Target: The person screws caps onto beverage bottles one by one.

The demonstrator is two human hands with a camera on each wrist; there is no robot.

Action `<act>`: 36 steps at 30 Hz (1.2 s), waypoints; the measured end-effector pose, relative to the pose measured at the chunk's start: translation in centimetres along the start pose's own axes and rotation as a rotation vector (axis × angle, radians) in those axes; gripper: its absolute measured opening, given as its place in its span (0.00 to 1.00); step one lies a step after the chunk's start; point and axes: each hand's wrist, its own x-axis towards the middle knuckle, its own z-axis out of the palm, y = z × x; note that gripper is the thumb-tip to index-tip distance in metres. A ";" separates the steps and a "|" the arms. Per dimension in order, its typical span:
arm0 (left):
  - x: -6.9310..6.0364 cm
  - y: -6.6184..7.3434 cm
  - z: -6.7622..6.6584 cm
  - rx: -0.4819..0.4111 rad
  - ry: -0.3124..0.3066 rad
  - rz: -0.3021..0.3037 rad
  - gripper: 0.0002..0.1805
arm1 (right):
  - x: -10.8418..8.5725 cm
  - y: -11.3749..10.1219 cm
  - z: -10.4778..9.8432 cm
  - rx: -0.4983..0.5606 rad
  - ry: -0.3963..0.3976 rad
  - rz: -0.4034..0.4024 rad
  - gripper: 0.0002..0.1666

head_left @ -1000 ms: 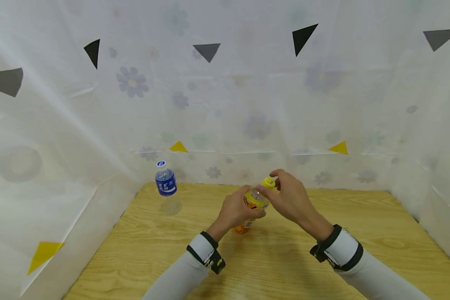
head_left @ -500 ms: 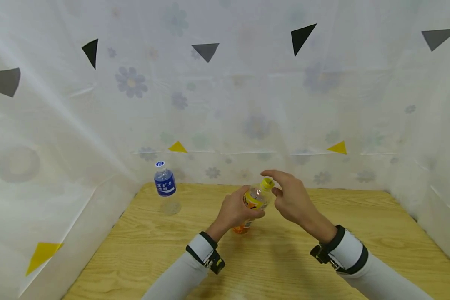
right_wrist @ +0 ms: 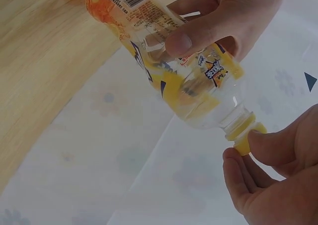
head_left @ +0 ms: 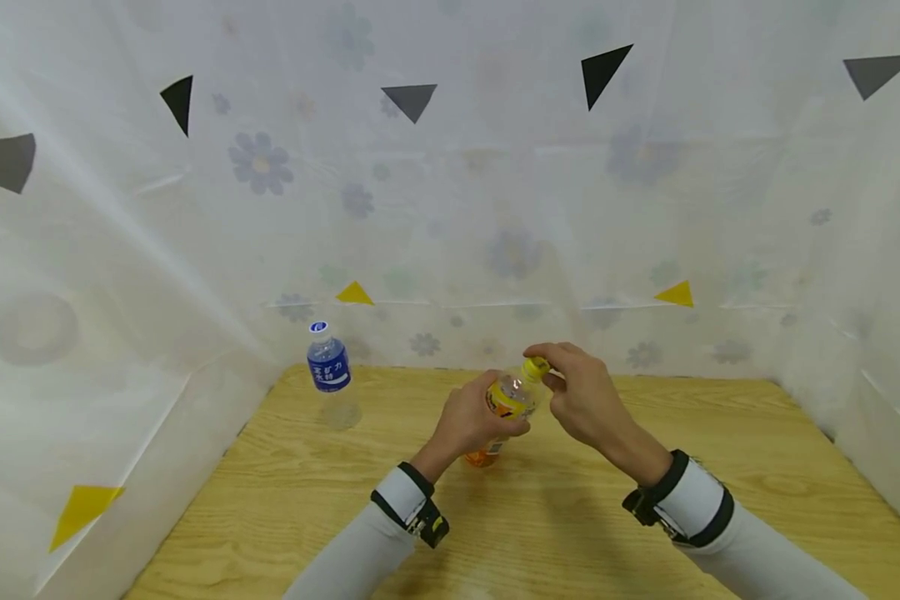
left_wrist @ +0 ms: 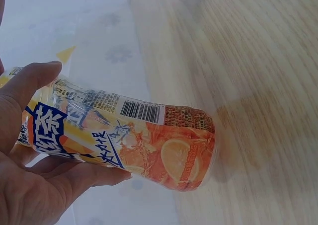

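Observation:
My left hand (head_left: 471, 419) grips an orange-and-yellow labelled clear bottle (left_wrist: 171, 150) around its upper body, tilted with its neck leaning right. The bottle's base is low over or on the table; which, I cannot tell. In the right wrist view, the thumb and fingers of my right hand (right_wrist: 278, 170) pinch the yellow cap (right_wrist: 242, 141) at the neck. A narrow gap shows between the cap and the yellow ring below it. From above, my right hand (head_left: 588, 404) is bent over the cap (head_left: 535, 367), its index finger on the far side.
A second clear bottle (head_left: 330, 367) with a blue label and a white-and-blue cap stands upright at the table's back left. The wooden table (head_left: 270, 517) is bordered by whitish, flower-patterned sheeting (head_left: 450, 208) at the back and both sides.
My right hand came off the cap with its fingers spread, then closed on it again. My left hand and its bottle have stayed nearly still.

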 end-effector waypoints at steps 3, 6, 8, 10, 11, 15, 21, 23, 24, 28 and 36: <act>0.0 -0.1 0.0 0.001 -0.002 -0.003 0.35 | 0.0 0.0 0.1 0.003 0.006 0.000 0.26; 0.0 -0.2 0.0 -0.003 -0.001 -0.003 0.35 | 0.1 0.0 0.2 0.003 0.009 0.004 0.23; 0.0 -0.2 0.0 -0.007 0.001 -0.002 0.35 | 0.1 0.0 0.3 -0.001 0.015 0.005 0.21; 0.0 -0.2 0.0 -0.006 0.004 -0.003 0.35 | 0.2 0.0 0.3 -0.009 0.026 0.005 0.19; 0.0 -0.1 -0.1 -0.005 0.006 -0.003 0.35 | 0.2 0.0 0.3 -0.014 0.036 0.004 0.18; 0.0 -0.1 -0.1 -0.007 0.013 0.000 0.35 | 0.3 0.2 0.5 -0.027 0.076 0.014 0.15; 0.0 -0.2 0.0 -0.015 0.016 0.006 0.35 | 0.3 0.5 0.6 -0.017 0.098 0.049 0.17; 0.0 -0.2 0.0 -0.015 0.015 0.006 0.35 | 0.3 0.6 0.7 -0.012 0.103 0.052 0.17; 0.0 -0.2 0.0 -0.013 0.014 0.005 0.35 | 0.3 0.7 0.7 -0.009 0.104 0.054 0.17; 0.0 -0.2 0.0 -0.005 0.011 -0.002 0.36 | 0.3 0.9 0.9 -0.008 0.103 0.056 0.18; 0.0 -0.3 0.0 -0.002 0.009 -0.005 0.36 | 0.1 0.9 1.2 0.003 0.104 0.083 0.20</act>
